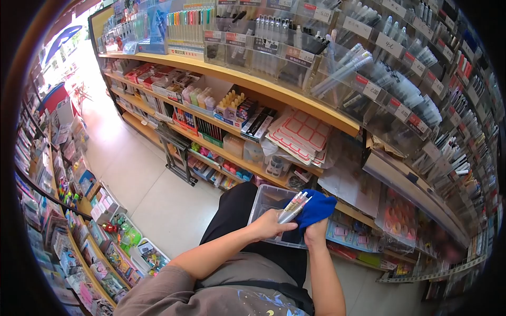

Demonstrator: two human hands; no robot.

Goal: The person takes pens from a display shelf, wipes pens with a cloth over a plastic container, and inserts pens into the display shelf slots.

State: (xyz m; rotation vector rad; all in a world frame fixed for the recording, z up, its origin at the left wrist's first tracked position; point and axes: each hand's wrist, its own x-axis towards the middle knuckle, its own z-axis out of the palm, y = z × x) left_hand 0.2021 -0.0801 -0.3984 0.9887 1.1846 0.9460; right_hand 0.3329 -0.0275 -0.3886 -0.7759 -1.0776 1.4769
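Note:
My left hand [268,223] is closed around a small bunch of pens [293,208], their tips pointing up and to the right. A blue cloth [316,206] is gripped in my right hand [317,231], right beside the pens; it seems to touch them, and it hides most of my right fingers. Under both hands a clear plastic bin [259,206] rests on my lap. What lies inside the bin is mostly covered by my hands and the cloth.
Clear pen holders [274,50] with price labels fill the upper rack. Below, a wooden shelf [232,72] carries boxed stationery and red-bordered label sheets [303,131]. A dark folding stool [178,152] stands on the tiled floor [124,152]. Packed shelves [95,237] line the left side.

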